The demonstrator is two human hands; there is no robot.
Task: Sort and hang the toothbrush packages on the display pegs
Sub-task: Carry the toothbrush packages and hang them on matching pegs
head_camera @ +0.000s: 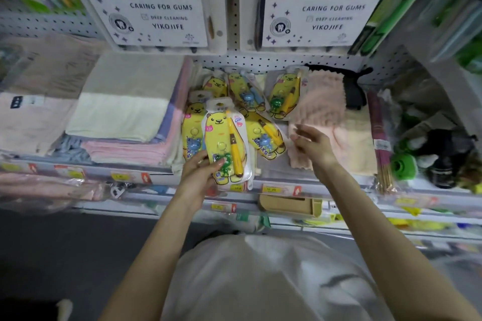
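Observation:
My left hand [199, 177] grips the lower end of a yellow bear-shaped toothbrush package [224, 138] with a green toy and a yellow brush, held upright over the shelf edge. Several more yellow bear packages [260, 135] lie in a loose pile on the shelf behind it, one with a green toy [283, 98] at the back right. My right hand [311, 144] hovers to the right of the pile with its fingers apart and nothing in it. Two large white toothbrush packs [159, 21] [320, 23] hang on the pegboard above.
Folded towels [122, 109] are stacked at the left of the shelf. A fluffy pink cloth [320, 101] lies right of the pile. Incense sticks [380, 138] and dark and green items [427, 156] fill the right end. Price tags [279, 189] line the shelf edge.

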